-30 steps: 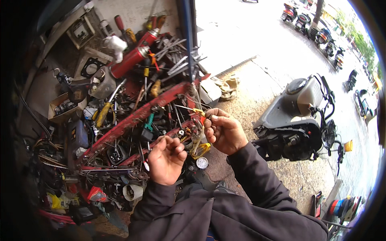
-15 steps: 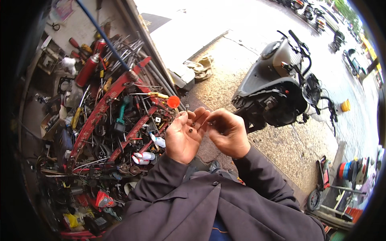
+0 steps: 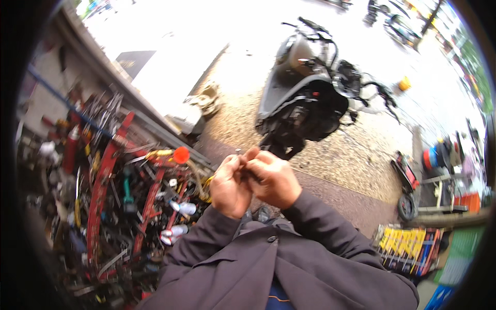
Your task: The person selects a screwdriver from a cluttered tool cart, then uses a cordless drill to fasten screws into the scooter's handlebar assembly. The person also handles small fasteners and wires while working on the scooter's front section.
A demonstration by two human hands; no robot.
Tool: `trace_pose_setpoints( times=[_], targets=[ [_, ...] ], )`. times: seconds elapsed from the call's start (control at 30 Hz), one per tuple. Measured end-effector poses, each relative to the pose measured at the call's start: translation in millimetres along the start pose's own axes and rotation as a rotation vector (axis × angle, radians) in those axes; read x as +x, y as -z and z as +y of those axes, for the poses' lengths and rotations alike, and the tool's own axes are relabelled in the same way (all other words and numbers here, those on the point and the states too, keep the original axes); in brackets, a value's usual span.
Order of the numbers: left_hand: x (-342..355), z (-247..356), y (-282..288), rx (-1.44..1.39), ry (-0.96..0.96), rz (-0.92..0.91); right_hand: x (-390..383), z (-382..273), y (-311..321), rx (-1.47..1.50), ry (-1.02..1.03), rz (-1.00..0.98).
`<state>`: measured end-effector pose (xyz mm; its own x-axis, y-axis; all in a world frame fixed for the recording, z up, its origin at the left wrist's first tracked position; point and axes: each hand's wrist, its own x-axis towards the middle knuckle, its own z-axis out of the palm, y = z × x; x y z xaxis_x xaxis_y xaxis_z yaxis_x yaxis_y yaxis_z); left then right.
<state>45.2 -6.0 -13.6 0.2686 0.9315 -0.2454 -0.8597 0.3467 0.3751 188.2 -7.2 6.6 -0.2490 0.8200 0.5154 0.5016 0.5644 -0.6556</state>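
My left hand is cupped in front of my chest, palm turned up. A small metal bolt pokes out above the pinch of its thumb and finger. My right hand is closed against the left fingers, its own fingertips bent into the cupped palm. Whatever those right fingertips hold is hidden. The left palm is also covered, so any loose small parts there cannot be seen.
Tools and parts lie heaped around a red metal frame at left, with an orange-red funnel-like piece and white bottles. A partly stripped grey scooter stands ahead. Yellow packs are at lower right.
My view has swung to the right, so the scooter and tool heap sit further left. My right hand has moved in against the left hand, covering the palm where small dark parts showed.
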Motion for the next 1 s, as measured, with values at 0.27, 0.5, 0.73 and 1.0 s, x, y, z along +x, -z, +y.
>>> trace_pose_setpoints(
  times=[0.27, 0.5, 0.73, 1.0],
  targets=[
    [17, -3, 11, 0.04, 0.151, -0.108, -13, 5, -5, -0.171, -0.072, 0.068],
    [35, -19, 17, 0.184, 0.258, -0.138, -27, 6, 13, -0.07, -0.247, 0.357],
    [54, -57, -9, 0.293, 0.4, -0.19, -41, 21, 52, -0.046, -0.398, 0.465],
    [92, -112, -45, 0.381, 0.45, -0.235, -49, 75, 108, 0.051, -0.42, 0.55]
  ],
)
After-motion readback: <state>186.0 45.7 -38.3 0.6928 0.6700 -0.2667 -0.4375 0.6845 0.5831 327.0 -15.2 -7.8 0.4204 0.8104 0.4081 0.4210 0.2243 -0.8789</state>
